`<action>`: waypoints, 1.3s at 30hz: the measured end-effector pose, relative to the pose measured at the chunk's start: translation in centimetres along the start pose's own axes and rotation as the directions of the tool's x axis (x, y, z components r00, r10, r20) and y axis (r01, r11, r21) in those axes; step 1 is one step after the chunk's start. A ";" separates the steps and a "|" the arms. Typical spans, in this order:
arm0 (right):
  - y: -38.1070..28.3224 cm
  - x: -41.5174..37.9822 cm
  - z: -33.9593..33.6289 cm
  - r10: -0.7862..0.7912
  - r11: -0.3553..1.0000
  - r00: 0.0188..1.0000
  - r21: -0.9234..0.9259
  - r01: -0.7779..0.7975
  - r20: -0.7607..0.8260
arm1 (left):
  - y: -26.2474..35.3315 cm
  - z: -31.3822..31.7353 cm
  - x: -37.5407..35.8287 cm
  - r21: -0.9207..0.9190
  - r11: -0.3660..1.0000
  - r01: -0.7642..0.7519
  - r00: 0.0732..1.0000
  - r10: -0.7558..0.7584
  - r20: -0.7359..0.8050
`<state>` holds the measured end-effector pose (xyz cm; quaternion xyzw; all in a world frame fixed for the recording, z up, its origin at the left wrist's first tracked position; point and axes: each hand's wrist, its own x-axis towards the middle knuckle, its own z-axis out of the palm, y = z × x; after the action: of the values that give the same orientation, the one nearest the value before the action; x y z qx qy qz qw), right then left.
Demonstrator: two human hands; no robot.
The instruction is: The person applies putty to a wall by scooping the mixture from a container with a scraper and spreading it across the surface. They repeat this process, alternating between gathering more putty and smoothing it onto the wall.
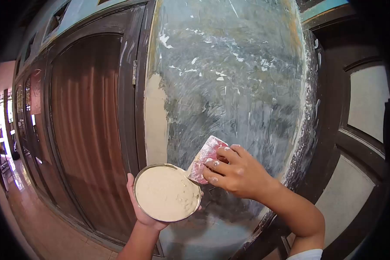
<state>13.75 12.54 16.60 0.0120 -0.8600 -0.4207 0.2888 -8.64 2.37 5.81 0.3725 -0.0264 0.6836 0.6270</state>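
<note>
My left hand [144,216] cups a round bowl [136,197] from below and from the side, its fingers wrapped round the rim. Thick cream-coloured putty [162,193] fills the bowl, lumpy toward the right. Above the bowl's right rim, my right hand [232,171] pinches a flat red putty scraper [207,157] smeared with white. The scraper's lower edge meets the rim and the putty there. White smears mark the right fingertips. In front of both hands stands a patchy grey-green wall [229,99], with a strip of cream putty [156,121] along its left edge.
A dark wooden door frame [128,86] with a brown curtained panel [86,130] lies left of the wall. To the right is a dark panelled door [355,143]. Tiled floor [52,216] runs along the lower left toward a bright opening.
</note>
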 end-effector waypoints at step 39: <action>8.5 8.5 6.8 0.654 0.706 0.751 0.426 -0.565 -0.089 | 6.0 -5.6 -5.5 -0.127 0.986 -0.104 0.993 0.096 -0.066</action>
<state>5.07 20.71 23.72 -0.1710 -0.8379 -0.1245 0.5032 -16.92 -0.66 1.38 0.3084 -0.0708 0.7220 0.6153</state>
